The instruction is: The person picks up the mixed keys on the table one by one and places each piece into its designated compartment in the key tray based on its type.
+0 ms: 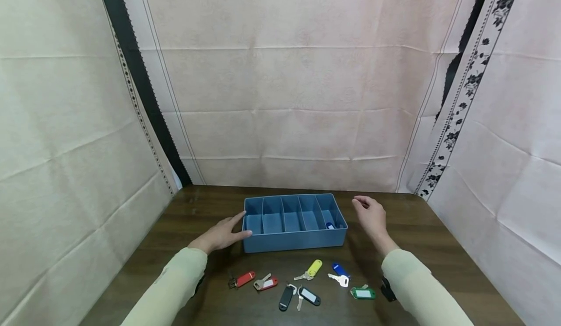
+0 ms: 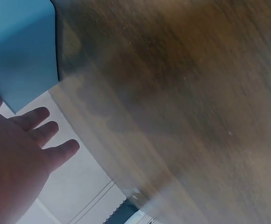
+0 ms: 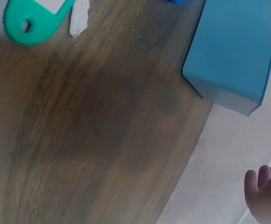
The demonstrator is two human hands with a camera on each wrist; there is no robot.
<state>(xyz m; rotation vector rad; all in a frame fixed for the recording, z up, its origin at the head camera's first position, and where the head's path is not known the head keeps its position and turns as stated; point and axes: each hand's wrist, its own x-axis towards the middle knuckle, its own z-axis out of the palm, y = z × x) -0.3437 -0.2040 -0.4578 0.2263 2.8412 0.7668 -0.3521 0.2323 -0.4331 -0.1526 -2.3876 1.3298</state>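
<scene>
Black key tags [image 1: 286,298] lie before coloured tags [image 1: 315,267] and the blue box [image 1: 293,241], both hands [image 1: 222,234] [image 1: 372,220] relaxed.

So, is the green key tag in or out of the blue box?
Out: the green key tag lies on the table, in front of the blue box.

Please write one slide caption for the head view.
Left hand at a blue divided box, right hand apart beside it, tagged keys in front on a brown table.
</scene>
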